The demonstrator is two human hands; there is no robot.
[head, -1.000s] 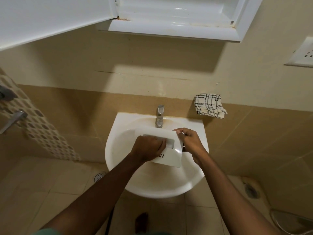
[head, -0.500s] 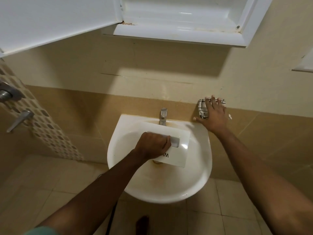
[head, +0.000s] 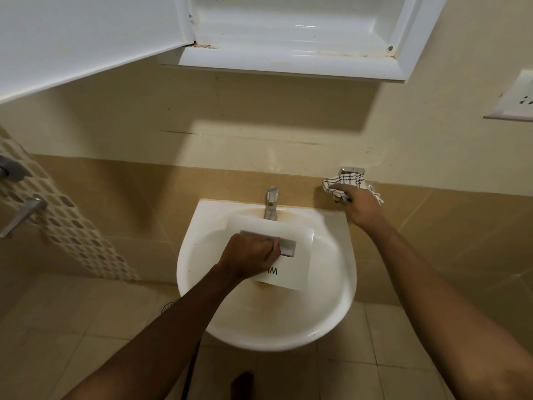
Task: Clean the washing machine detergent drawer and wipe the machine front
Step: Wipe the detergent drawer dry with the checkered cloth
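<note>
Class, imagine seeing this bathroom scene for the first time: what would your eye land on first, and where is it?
The left hand grips a white detergent drawer held over the sink at the centre. To the right of the tap, the right hand grips a checked cloth at the wall. An open white cabinet hangs above.

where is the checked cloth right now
In the head view, the checked cloth is against the wall up and right of the sink, just under a metal holder, held by the right hand.
</note>
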